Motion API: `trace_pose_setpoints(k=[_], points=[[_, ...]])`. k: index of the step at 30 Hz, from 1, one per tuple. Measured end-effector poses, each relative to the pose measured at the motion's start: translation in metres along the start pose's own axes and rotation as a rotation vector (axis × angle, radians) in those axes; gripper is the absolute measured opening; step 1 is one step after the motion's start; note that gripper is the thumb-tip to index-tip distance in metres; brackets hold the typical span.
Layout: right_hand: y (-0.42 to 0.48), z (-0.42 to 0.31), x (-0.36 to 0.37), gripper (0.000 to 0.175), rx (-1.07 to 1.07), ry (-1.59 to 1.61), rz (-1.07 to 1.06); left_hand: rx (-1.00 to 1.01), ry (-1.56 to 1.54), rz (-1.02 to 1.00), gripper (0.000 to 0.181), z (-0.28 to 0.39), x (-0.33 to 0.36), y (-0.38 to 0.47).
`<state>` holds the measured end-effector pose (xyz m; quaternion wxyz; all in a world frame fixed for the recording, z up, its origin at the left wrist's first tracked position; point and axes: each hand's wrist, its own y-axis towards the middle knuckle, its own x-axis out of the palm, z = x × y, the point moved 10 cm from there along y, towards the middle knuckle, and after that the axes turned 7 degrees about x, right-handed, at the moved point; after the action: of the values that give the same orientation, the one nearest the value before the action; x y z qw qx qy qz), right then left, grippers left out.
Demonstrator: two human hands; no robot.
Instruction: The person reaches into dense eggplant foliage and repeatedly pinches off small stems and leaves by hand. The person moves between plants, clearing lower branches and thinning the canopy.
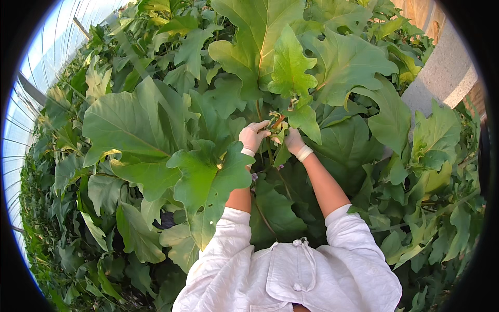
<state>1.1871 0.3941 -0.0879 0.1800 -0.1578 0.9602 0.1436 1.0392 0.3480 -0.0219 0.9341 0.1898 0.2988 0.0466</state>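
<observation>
My left hand [252, 137], in a thin pale glove, has its thumb and fingertips pinched at the upper stem [278, 121] of a large-leaved plant that looks like eggplant. Close by on the right, my right hand [293, 141], gloved too, is at the same cluster of stem and small leaves, its fingers partly hidden by a hanging leaf [282, 148]. A bright young leaf [292, 66] stands just above both hands. Small purple flowers [254, 177] show below them. Exactly what each hand's fingertips hold is too small to tell.
Broad lobed leaves crowd around both arms; one with small holes [212, 179] overlaps my left forearm. A pale concrete post or beam [440, 70] rises at the upper right. Greenhouse film with thin ribs [39, 66] curves along the left. Dense foliage fills both sides.
</observation>
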Motion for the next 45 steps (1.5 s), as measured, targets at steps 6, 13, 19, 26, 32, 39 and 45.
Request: trace_pose_setpoints(k=[6,13,19,26,32,39,45], points=[[0.001,-0.002,0.008,0.041,-0.018,-0.655,-0.045,0.095,-0.352,0.207,0.023,-0.002,0.006,-0.025],[-0.006,-0.050,0.010,0.035,-0.152,-0.490,0.118,-0.446,-0.659,0.551,0.027,-0.097,0.057,-0.068],[-0.005,-0.065,0.011,0.026,0.125,0.228,0.104,-0.653,-1.100,0.993,0.032,-0.142,0.081,-0.095],[-0.036,-0.033,-0.040,0.028,0.364,0.316,0.349,-0.767,-1.380,0.784,0.030,-0.098,0.087,-0.117],[-0.061,-0.146,-0.018,0.063,0.035,-0.009,-0.208,-0.727,-1.154,0.019,0.028,0.030,0.053,-0.103],[-0.073,-0.134,-0.049,0.025,0.301,0.120,-0.200,-0.640,-1.006,-0.086,0.052,0.042,0.027,-0.097],[-0.155,-0.023,-0.054,0.028,0.738,-0.181,-0.569,-0.497,-0.554,0.478,0.098,0.019,-0.012,-0.062]])
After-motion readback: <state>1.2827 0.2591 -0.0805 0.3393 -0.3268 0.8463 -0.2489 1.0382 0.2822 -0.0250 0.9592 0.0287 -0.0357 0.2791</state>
